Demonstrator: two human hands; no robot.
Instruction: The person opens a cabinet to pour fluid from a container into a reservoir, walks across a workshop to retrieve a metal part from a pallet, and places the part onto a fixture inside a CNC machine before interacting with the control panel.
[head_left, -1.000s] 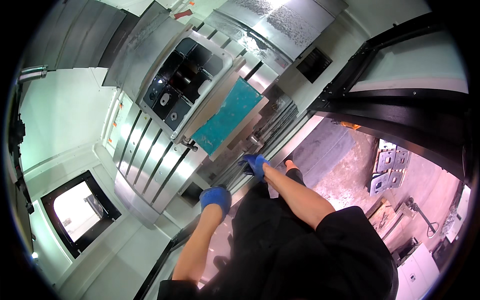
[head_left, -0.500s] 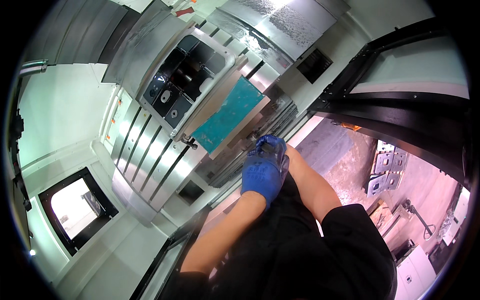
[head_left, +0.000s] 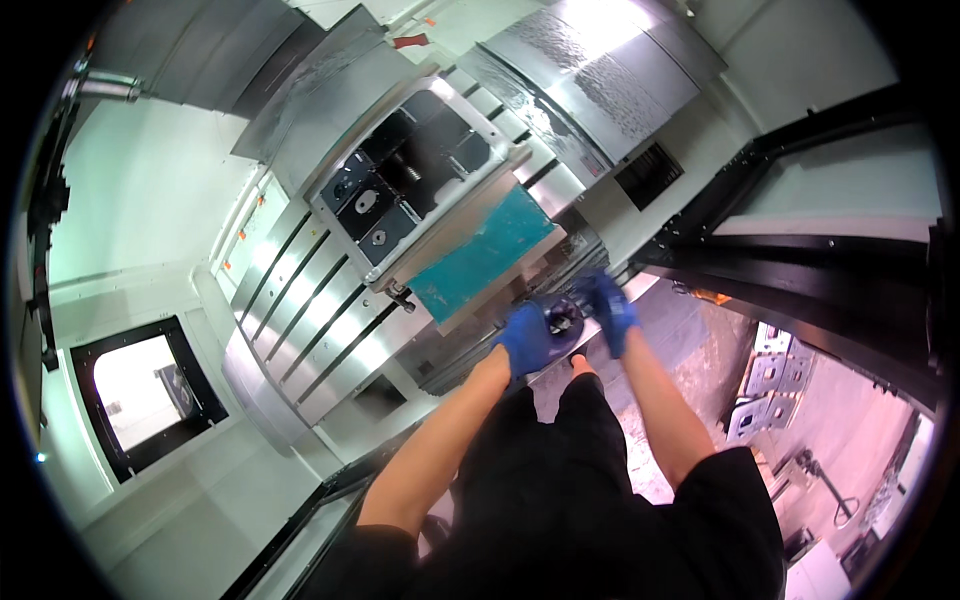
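Both my hands wear blue gloves and are held out in front of my body. My left hand (head_left: 525,338) is closed around the near-left side of a small dark object (head_left: 563,318), too blurred to name. Just right of it is my right hand (head_left: 612,312), its fingers smeared by motion; whether it touches the object I cannot tell. Beyond my hands, a metal box-shaped frame (head_left: 372,270) with dark inner parts sits tilted above a slotted machine table (head_left: 300,310). A teal-faced block (head_left: 485,255) lies along its near side.
Metal covers (head_left: 590,75) stand at the far side. A black door frame (head_left: 800,265) runs along the right, with metal plates (head_left: 770,375) on a rack beyond it. A small window (head_left: 145,400) is at the left. A bolt-like fitting (head_left: 402,298) sticks out near the frame's corner.
My hands were together and overlapping; now they are apart, left hand a little lower and right hand moved to the right. The dark object shows between them. The view has shifted slightly.
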